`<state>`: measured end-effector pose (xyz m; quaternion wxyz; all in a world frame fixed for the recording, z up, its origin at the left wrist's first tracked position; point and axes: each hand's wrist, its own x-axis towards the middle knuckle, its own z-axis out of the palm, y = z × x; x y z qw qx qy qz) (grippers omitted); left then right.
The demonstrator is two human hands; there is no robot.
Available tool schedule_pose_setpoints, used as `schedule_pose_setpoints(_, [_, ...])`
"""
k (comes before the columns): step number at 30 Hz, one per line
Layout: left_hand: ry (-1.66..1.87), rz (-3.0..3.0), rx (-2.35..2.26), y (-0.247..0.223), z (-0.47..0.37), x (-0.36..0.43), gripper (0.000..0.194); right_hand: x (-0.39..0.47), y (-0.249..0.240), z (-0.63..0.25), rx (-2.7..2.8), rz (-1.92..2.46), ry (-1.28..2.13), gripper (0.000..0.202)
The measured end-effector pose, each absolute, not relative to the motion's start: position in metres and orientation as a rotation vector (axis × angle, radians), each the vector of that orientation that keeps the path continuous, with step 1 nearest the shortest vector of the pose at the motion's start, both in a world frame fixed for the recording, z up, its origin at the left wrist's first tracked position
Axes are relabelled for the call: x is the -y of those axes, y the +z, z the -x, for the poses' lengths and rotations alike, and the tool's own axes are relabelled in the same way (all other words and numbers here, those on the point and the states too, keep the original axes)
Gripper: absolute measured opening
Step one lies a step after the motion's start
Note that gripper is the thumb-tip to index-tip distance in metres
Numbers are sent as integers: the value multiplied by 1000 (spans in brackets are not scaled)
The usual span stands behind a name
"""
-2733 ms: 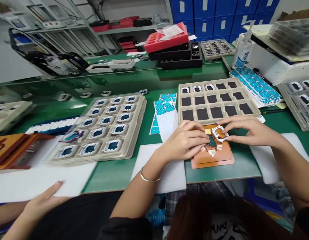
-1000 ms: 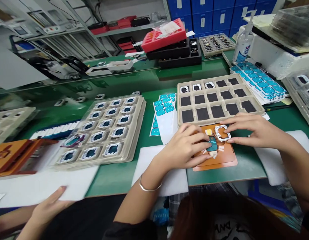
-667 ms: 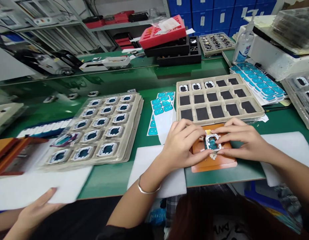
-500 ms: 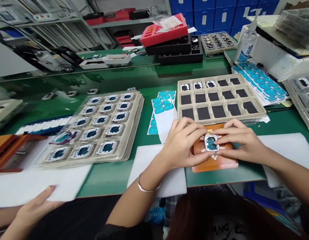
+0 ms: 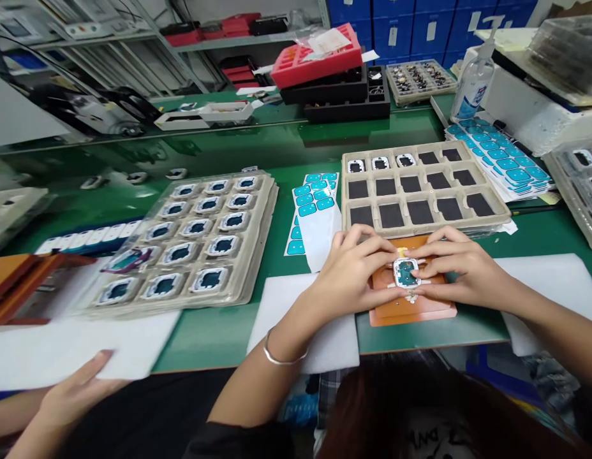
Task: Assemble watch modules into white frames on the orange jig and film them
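A small white rounded-square frame [image 5: 397, 275] with a teal inside sits over an orange block [image 5: 413, 313] at the table's front edge. My left hand [image 5: 360, 271], a silver bangle on its wrist, holds the frame from the left, thumb at the lower edge and fingertips at the upper. From the right, my right hand [image 5: 461, 268] grips it too, with one fingertip on the teal face. Pale tabs stick out around the frame. Just behind my hands lies a beige compartment tray [image 5: 423, 231] with dark pads, three cells in its back row bearing white frames.
A stacked beige tray [image 5: 238, 290] of similar frames lies to the left. Teal sticker sheets [image 5: 316, 197] lie between the trays. White foam sheets [image 5: 303, 319] flank the block. At the lower left, another person's hand [image 5: 80, 389] touches foam. A pump bottle [image 5: 471, 89] stands back right.
More teal now shows inside the white frame, where a dark gap was visible before. Both my hands stay at the frame, with only slight finger movement.
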<state>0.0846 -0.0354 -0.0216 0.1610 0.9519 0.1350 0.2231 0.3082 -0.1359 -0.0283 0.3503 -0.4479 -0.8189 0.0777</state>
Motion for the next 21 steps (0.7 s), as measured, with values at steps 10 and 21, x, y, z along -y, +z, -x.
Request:
schedule_pose_setpoints(10, [976,-2345,-198,-37,-101,46,69,137,-38,-307,1931,1140,231,38])
schedule_pose_setpoints(21, [1021,-2107,-122,-41,-102,43,52,138,-32,-303,1898,816,637,11])
